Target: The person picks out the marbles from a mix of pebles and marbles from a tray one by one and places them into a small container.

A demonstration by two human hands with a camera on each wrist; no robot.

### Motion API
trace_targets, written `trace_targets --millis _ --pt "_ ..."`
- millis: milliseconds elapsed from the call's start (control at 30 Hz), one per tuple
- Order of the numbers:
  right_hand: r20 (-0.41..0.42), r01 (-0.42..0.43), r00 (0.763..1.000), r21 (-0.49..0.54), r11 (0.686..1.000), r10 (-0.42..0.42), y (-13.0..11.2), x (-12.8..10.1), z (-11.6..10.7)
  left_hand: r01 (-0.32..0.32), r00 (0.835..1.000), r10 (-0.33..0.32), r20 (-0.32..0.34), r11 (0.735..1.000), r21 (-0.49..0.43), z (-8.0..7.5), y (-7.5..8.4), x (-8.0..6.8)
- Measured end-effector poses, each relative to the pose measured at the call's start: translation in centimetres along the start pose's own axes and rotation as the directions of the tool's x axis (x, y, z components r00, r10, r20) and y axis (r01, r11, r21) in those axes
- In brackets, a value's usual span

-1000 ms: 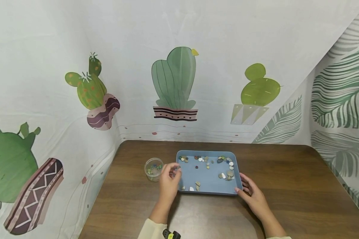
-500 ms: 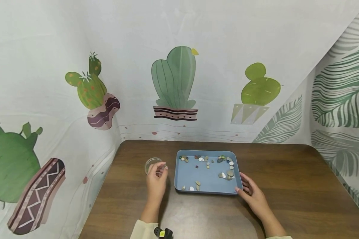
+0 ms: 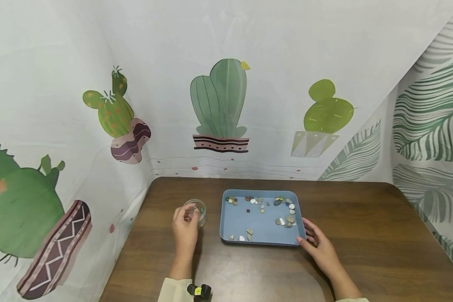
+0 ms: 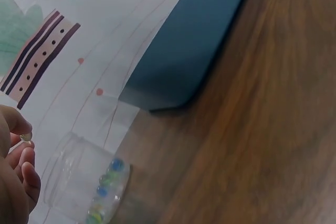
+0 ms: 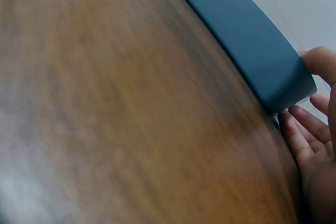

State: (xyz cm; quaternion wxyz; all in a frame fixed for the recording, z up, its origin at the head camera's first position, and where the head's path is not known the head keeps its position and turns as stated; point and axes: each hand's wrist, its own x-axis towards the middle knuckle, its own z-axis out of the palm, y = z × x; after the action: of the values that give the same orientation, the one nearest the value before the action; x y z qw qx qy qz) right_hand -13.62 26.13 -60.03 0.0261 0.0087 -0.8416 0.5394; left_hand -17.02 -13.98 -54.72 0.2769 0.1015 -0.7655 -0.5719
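My left hand [image 3: 185, 230] is over the near left side of a round clear jar [image 3: 203, 219]. In the left wrist view its fingertips pinch a small glassy, yellowish marble [image 4: 25, 137] beside the mouth of the jar. Blue and green marbles [image 4: 103, 191] lie at the jar's bottom. My right hand [image 3: 321, 247] holds the near right corner of a shallow blue tray [image 3: 262, 228]. In the right wrist view the thumb is at the tray's rim and the other fingers [image 5: 296, 137] are low against its end.
Stones in small groups lie in the tray: white and grey ones [image 3: 290, 219] at the right, dark and green ones [image 3: 279, 201] at the far right, a few tan ones [image 3: 249, 232] along the near side. The brown wooden table [image 3: 362, 226] meets a cactus-printed cloth [image 3: 272, 126] behind.
My left hand has moved left from the tray's left edge to the jar, with the small marble in its fingers. The tray shifted slightly left at first; the right hand has stayed at its corner.
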Motion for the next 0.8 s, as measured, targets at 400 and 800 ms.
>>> trace_targets --millis 400,800 --pt "0.003 -0.002 1.000 -0.007 1.000 0.002 0.0 -0.1 -0.1 -0.051 0.998 0.054 -0.038 0.995 0.083 -0.7 -0.9 0.1" --pt "0.005 -0.009 1.000 -0.016 1.000 0.009 -0.1 0.0 -0.1 -0.053 0.997 0.061 -0.043 0.986 0.158 -1.1 -1.0 -0.1"
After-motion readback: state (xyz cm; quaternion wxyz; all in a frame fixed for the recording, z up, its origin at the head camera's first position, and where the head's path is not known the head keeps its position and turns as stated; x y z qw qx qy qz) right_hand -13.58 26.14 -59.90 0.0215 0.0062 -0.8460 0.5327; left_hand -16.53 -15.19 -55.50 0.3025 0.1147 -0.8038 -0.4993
